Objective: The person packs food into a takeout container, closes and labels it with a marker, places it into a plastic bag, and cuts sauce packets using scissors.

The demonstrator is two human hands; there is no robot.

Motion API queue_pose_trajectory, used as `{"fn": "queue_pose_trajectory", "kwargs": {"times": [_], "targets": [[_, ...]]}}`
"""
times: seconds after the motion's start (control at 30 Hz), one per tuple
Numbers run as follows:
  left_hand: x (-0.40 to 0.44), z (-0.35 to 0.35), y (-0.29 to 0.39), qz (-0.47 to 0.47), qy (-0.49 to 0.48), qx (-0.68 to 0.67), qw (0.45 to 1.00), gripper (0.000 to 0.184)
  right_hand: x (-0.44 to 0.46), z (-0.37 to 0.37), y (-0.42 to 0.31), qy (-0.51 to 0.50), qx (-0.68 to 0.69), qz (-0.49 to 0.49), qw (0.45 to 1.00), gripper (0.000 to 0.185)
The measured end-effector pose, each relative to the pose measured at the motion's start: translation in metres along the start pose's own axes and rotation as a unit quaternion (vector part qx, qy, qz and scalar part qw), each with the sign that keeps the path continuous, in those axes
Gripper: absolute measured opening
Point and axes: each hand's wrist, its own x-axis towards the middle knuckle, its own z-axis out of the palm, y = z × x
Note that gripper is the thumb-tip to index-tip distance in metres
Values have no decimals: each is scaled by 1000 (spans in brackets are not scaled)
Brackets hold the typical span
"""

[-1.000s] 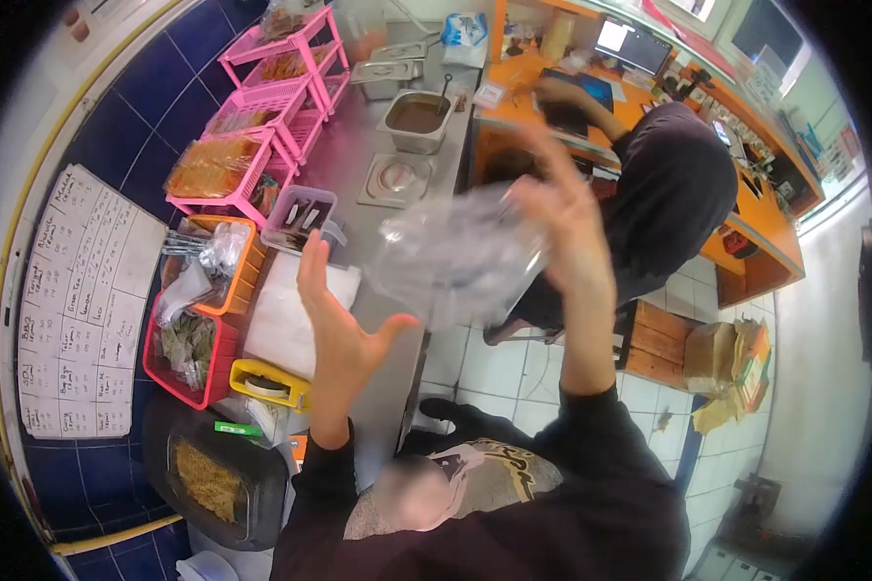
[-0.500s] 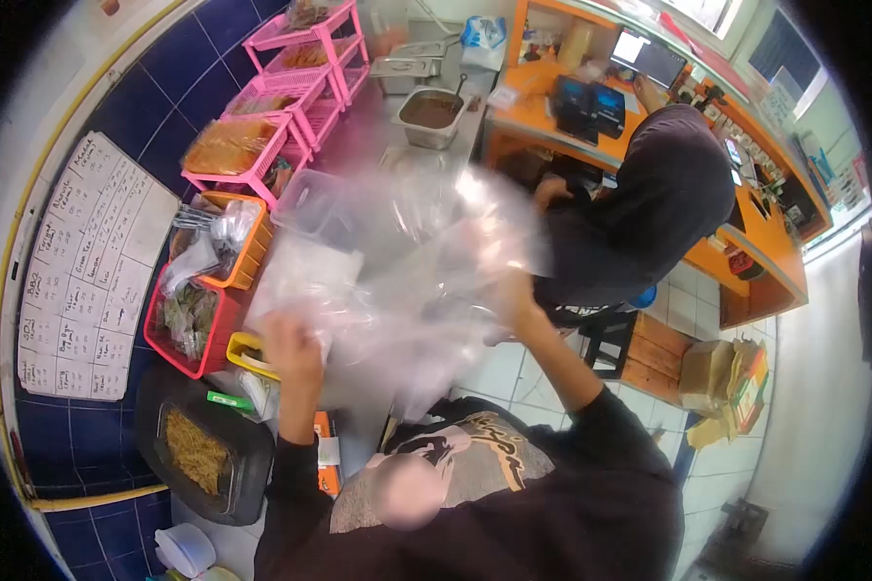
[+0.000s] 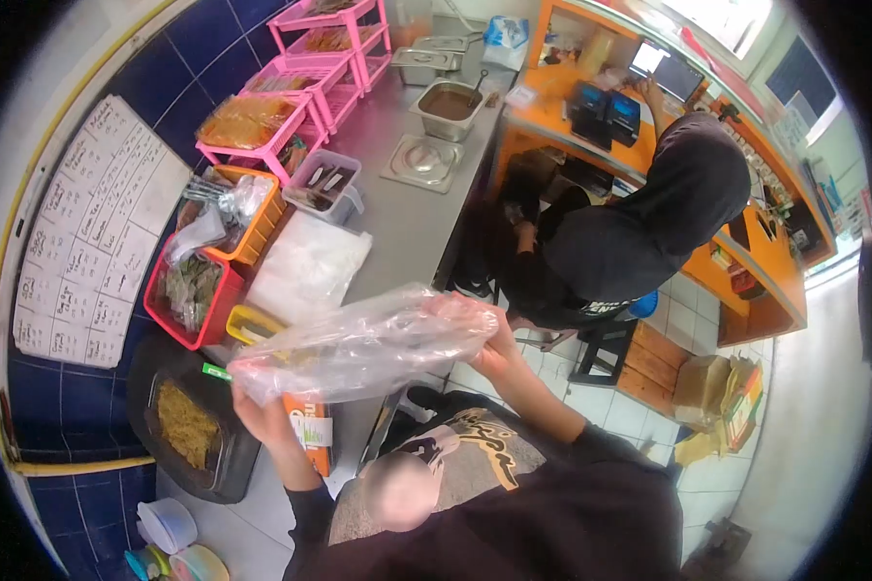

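A large clear plastic bag (image 3: 363,344) stretches between my two hands over the counter's front edge. My left hand (image 3: 260,412) grips its left end, close to the black tub. At the other end my right hand (image 3: 484,339) is closed on the bag, with some fingers showing through the film. The bag looks wrinkled and mostly flat. Behind it a stack of white plastic sheets or bags (image 3: 305,266) lies on the steel counter (image 3: 397,218). An orange box (image 3: 310,436) is partly hidden below the bag.
Red basket (image 3: 199,339), orange basket (image 3: 262,247) and pink racks (image 3: 262,155) line the wall. The black tub (image 3: 218,474) holds yellowish food. Farther back are a steel lid (image 3: 423,163) and a pan of brown sauce (image 3: 448,111). A person in black (image 3: 620,232) sits on the right.
The bag was billowing and blurred over the counter; now it is flatter, pulled lengthwise between my hands and nearer my body. My left hand moved down and left; my right hand moved slightly left and down.
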Motion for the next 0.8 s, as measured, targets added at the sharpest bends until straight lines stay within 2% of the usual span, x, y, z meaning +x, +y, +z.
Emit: {"fn": "queue_pose_trajectory", "kwargs": {"times": [0.03,0.07,0.1,0.13,0.17,0.2,0.23,0.27,0.3,0.33,0.37,0.4,0.43,0.47,0.5,0.53,0.57,0.6,0.63,0.67,0.7,0.73,0.8], "targets": [[3,-8,16,-81,-64,-276,956,19,3,5,-1,22,-58,-24,998,33],[5,-16,29,-152,-123,-528,827,17,7,11,0,43,-116,-47,991,34],[6,-23,34,-207,-171,-733,625,17,5,20,3,125,-225,-121,959,36],[1,-29,21,-206,-167,-732,628,17,5,22,-4,127,-224,-117,959,36],[-11,-37,-1,-144,-257,-446,845,19,5,22,-14,52,-352,-102,929,36],[-20,-43,-14,-68,-312,-97,943,21,7,19,-23,-24,-472,-84,877,37],[-30,-30,-2,-76,-240,128,959,24,13,11,-35,-2,-652,-106,750,34],[-41,-20,-6,-87,-236,129,959,24,19,6,-38,3,-651,-96,753,34],[-51,-9,-19,-60,-186,210,958,29,27,0,-38,59,-878,-140,455,30],[-58,0,-29,-31,-138,290,946,34,34,-7,-34,103,-977,-166,91,26],[-59,9,-30,24,-162,315,935,41,41,-15,-14,155,-963,-215,-53,23],[-62,18,-23,23,-157,313,937,41,50,-13,6,151,-964,-214,-57,23],[-60,32,-7,-65,-159,232,958,44,60,-7,28,103,-924,-332,-156,19],[-59,44,4,-151,-160,149,964,48,63,-16,41,41,-919,-369,-134,19],[-57,56,10,-146,-152,147,966,48,66,-25,55,-23,-909,-399,-117,20],[-58,66,14,-111,-136,94,980,51,68,-45,56,-94,-936,-340,15,26],[-60,69,16,-78,-123,42,989,55,82,-65,50,-93,-936,-340,18,26],[-62,65,18,-80,-126,44,988,55,97,-87,38,-14,-986,-157,58,35],[-62,60,23,-113,-122,-12,986,59,109,-105,22,65,-993,31,96,45],[-60,55,26,-144,-116,-69,980,63,112,-110,-6,24,-1000,-16,-2,51],[-55,50,28,-143,-119,-68,980,63,111,-110,-38,-17,-993,-62,-100,57],[-51,44,30,-21,-116,42,992,66,110,-112,-62,-50,-981,-120,-141,57],[-49,34,16,104,-106,151,977,68,117,-98,-85,-87,-963,-179,-184,58]]}}
